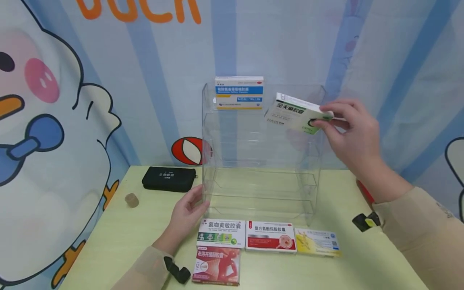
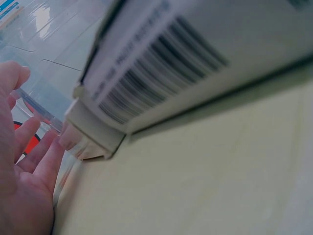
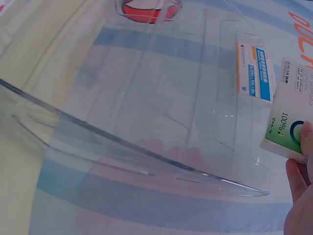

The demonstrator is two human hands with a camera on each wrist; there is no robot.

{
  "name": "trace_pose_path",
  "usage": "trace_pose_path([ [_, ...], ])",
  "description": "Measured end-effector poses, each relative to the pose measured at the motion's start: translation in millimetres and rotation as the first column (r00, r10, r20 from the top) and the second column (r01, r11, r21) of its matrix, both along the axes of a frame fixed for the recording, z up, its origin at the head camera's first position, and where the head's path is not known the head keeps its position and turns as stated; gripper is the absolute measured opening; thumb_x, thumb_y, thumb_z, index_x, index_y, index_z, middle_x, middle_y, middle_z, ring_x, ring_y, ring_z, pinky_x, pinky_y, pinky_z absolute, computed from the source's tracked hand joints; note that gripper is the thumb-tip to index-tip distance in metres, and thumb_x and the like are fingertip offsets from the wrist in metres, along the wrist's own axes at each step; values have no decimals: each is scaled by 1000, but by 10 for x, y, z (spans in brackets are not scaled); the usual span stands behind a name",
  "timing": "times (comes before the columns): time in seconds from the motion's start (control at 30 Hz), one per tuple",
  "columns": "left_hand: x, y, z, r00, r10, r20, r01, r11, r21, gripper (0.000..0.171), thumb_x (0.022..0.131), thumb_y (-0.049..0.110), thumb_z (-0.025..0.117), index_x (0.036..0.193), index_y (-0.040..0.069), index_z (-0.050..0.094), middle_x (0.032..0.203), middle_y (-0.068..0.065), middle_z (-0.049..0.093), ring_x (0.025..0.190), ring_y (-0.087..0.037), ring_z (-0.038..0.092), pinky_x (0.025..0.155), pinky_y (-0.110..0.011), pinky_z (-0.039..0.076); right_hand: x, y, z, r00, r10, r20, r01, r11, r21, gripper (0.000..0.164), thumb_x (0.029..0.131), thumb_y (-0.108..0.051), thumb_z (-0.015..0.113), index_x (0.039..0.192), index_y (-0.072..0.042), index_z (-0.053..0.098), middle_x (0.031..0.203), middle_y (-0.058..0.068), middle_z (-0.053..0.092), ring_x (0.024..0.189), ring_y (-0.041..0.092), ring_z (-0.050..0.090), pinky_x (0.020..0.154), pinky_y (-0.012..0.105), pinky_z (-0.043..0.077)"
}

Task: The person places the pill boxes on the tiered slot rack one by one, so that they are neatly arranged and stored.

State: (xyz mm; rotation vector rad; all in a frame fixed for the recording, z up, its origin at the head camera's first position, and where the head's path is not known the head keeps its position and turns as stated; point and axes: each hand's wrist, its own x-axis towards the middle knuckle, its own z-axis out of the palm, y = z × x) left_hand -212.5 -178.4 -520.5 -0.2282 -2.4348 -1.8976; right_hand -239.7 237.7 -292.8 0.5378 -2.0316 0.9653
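Note:
My right hand (image 1: pixel 357 131) pinches the end of a white and green medicine box (image 1: pixel 295 114), tilted in front of the top tier of a clear plastic display rack (image 1: pixel 253 197). The box's green end also shows in the right wrist view, thumb on its face. On the top tier, at the left, stands a blue and white medicine box (image 1: pixel 239 93). Low on the rack's left side, my left hand (image 1: pixel 186 209) touches the edge with its fingers extended. The left wrist view has those fingers (image 2: pixel 46 156) beside a large, close medicine box with a barcode (image 2: pixel 161 68).
Before the rack lie a green and white box (image 1: pixel 221 233), a red and white box (image 1: pixel 270 237), a yellow box (image 1: pixel 318 242) and a red box (image 1: pixel 216 266). Left of it are a black pouch (image 1: pixel 168 179) and a small brown cylinder (image 1: pixel 132 200). A printed curtain hangs behind.

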Motion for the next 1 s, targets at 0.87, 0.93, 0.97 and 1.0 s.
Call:
trace_pose_path([
  [0.87, 2, -40, 47, 1000, -2, 2, 2, 1000, 17, 63, 104, 8, 73, 163, 11, 51, 169, -14, 53, 156, -37, 53, 121, -34, 53, -636, -174, 589, 975, -197, 103, 207, 974, -93, 27, 105, -9, 73, 131, -1, 72, 117, -21, 48, 125, 10, 64, 111, 17, 58],
  [0.93, 3, -33, 44, 1000, -11, 4, 11, 1000, 21, 63, 104, 8, 74, 163, 11, 50, 170, -14, 53, 157, -36, 53, 121, -34, 53, -651, -165, 584, 967, -213, 137, 224, 972, -66, 27, 106, -9, 72, 132, -2, 72, 125, -8, 56, 129, 12, 64, 113, 19, 58],
  [0.97, 4, -29, 43, 1000, -14, 4, 14, 1000, 22, 63, 104, 8, 74, 163, 12, 50, 170, -13, 53, 157, -36, 52, 121, -34, 53, -655, -157, 581, 964, -220, 150, 230, 972, -54, 27, 106, -9, 72, 133, -3, 71, 130, -1, 58, 131, 14, 64, 114, 19, 57],
  [1.0, 4, -26, 41, 1000, -15, 2, 15, 1000, 20, 63, 104, 9, 74, 163, 12, 51, 170, -13, 53, 157, -36, 53, 121, -34, 53, -659, -149, 578, 960, -229, 162, 238, 970, -41, 28, 107, -9, 71, 134, -3, 72, 135, 5, 58, 132, 15, 65, 115, 20, 57],
])
